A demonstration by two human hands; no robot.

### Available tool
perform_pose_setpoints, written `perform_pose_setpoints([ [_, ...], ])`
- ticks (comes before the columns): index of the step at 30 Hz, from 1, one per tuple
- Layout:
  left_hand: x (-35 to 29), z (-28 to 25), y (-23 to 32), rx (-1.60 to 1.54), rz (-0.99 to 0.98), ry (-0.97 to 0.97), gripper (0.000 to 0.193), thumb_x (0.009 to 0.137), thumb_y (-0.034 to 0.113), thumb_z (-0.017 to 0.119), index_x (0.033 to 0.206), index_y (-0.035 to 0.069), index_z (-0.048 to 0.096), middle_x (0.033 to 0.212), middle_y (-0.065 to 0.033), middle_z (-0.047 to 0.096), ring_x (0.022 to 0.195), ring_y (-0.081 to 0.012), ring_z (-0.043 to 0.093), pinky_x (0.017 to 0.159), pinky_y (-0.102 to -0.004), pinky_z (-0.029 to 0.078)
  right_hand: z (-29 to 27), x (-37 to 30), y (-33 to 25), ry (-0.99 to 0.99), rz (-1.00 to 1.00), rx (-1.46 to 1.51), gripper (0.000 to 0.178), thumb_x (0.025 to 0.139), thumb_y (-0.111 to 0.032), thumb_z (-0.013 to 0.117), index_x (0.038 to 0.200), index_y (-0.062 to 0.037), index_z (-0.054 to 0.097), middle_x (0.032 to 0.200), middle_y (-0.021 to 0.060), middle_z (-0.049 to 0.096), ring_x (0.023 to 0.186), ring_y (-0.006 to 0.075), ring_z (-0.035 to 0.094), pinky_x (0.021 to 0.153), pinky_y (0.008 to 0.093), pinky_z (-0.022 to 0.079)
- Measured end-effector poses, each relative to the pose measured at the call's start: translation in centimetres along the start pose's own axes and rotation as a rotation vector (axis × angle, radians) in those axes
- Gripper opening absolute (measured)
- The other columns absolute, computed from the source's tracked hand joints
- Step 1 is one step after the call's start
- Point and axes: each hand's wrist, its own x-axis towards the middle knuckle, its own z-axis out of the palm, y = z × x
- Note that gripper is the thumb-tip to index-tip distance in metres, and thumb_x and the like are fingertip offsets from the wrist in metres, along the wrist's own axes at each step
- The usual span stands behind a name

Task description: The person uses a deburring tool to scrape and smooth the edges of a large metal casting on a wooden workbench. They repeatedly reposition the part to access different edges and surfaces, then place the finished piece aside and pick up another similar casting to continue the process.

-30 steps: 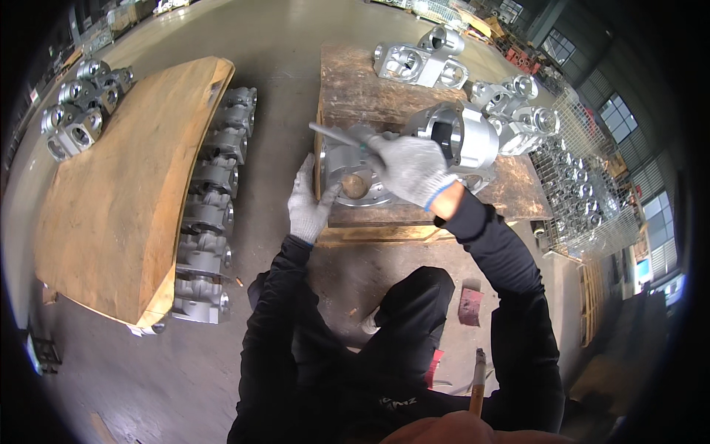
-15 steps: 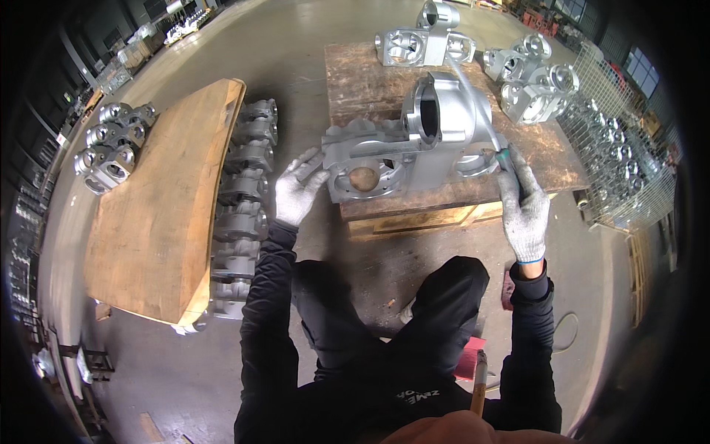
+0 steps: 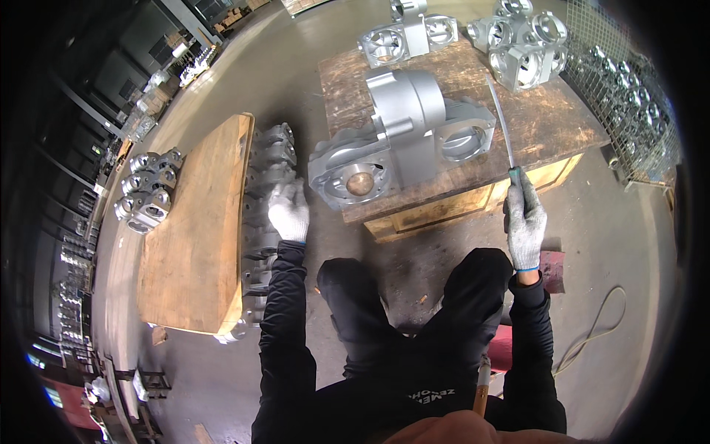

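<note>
Casting [image 3: 403, 144], a big grey metal housing with round bores and a tall drum-shaped middle, lies on the wooden bench [image 3: 551, 129], its near flange overhanging the bench's front edge. It looks heavy and rigid, with hard machined edges and smooth faces that could slip under gloves; the bore rims and the flat flanges at either end seem the soundest places to grip, and it probably wants both hands low under the flanges rather than on the drum. The right hand [image 3: 523, 222], gloved in white knit, is closed round the green handle of a file [image 3: 501, 122], whose long thin blade runs up across the bench top just beside the casting's right end. The left hand [image 3: 288, 211], also gloved, holds nothing that shows; it is near the casting's left flange and over a row of smaller castings [image 3: 262, 200] on the floor, fingers loosely curled, though whether it touches them is hard to tell from this angle. Beyond that row lies a wide board [image 3: 196, 244], with more small castings [image 3: 144, 189] past its far side. Further housings [image 3: 458, 33] stand at the back of the bench, and a wire cage [image 3: 640, 103] of parts is to the right.
</note>
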Motion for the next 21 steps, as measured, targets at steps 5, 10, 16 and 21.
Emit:
perform_pose_setpoints([
  [5, 4.9, 0.1, 8.8, -0.601, -0.118, 0.001, 0.028, 0.098, 0.01, 0.07, 0.123, -0.002, 0.069, 0.117, -0.0166, 0.073, 0.107, -0.0247, 0.069, 0.098, -0.0348, 0.053, 0.7, 1.4, 1.5, 0.022, 0.228, 0.166, 0.038, 0.101, -0.021, 0.073, 0.133, -0.0004, 0.067, 0.077, -0.007, 0.056, 0.06, 0.0006, 0.043, 0.051, 0.0209, 0.034],
  [10, 13.1, 2.9, 16.2, -0.712, -0.05, -0.175, 0.058, 0.1, 0.021, 0.072, 0.148, -0.002, 0.05, 0.138, -0.0203, 0.062, 0.128, -0.0251, 0.059, 0.111, -0.0363, 0.046, 2.5, 2.5, 1.9, -0.019, 0.374, 0.44, 0.019, 0.101, -0.019, 0.072, 0.115, -0.0055, 0.071, 0.07, -0.0072, 0.053, 0.052, 0.0018, 0.043, 0.046, 0.0209, 0.032],
  [16, 15.5, 4.0, 17.1, -0.882, -0.114, -0.282, 0.025, 0.096, 0.007, 0.075, 0.119, -0.003, 0.074, 0.111, -0.0074, 0.073, 0.1, -0.0139, 0.067, 0.092, -0.0262, 0.053, 1.5, 2.1, 2.6, -0.025, 0.433, 0.421, 0.012, 0.101, -0.022, 0.072, 0.1, -0.0106, 0.067, 0.07, -0.0064, 0.053, 0.051, 0.0025, 0.045, 0.046, 0.0203, 0.035],
  [21, 15.2, 3.3, 17.1, -1.005, -0.163, -0.28, 0.029, 0.091, 0.002, 0.078, 0.118, -0.006, 0.074, 0.11, -0.009, 0.074, 0.101, -0.0151, 0.066, 0.094, -0.0282, 0.053, -0.3, 3.3, 3.6, 0.013, 0.413, 0.383, 0.02, 0.099, -0.025, 0.075, 0.092, -0.0109, 0.063, 0.068, -0.0053, 0.052, 0.049, 0.0041, 0.045, 0.044, 0.0227, 0.034],
])
